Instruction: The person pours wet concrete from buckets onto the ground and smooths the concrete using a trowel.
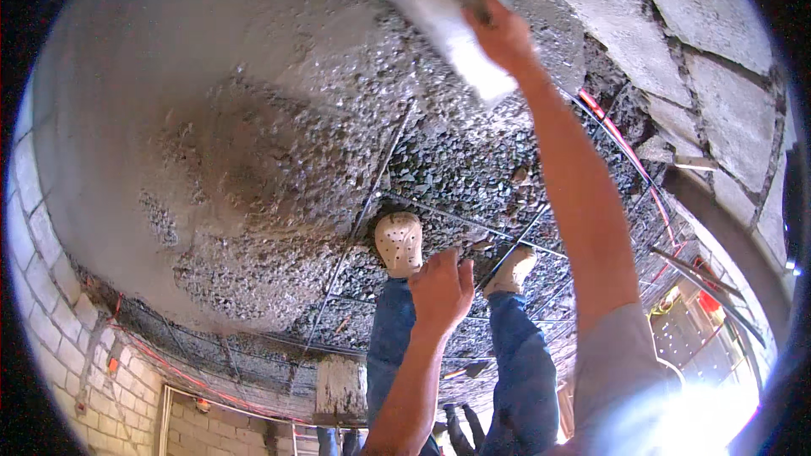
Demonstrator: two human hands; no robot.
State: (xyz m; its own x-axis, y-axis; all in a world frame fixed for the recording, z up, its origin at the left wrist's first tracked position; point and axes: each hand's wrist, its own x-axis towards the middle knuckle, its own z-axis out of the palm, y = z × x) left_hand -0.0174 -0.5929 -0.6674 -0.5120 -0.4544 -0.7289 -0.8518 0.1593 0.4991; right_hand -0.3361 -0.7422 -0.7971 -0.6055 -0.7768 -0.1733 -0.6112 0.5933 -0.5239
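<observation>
My right hand [497, 34] grips the handle of a pale, flat trowel [452, 38], blurred by motion, at the upper edge of wet grey concrete [304, 34]. The concrete is smooth at the left and rough with stones in the middle. My left hand [441, 291] hangs empty with loosely curved, parted fingers beside my beige perforated clog [397, 241]. Thin rebar rods [515, 245] cross loose gravel [456, 160] around my feet.
A block wall [59, 321] runs along the left, and grey blockwork [718, 110] stands at the right. A red tube [617, 135] runs over the gravel at the right. Metal bars [718, 287] lie near the right edge. Dark legs [465, 431] show at the bottom.
</observation>
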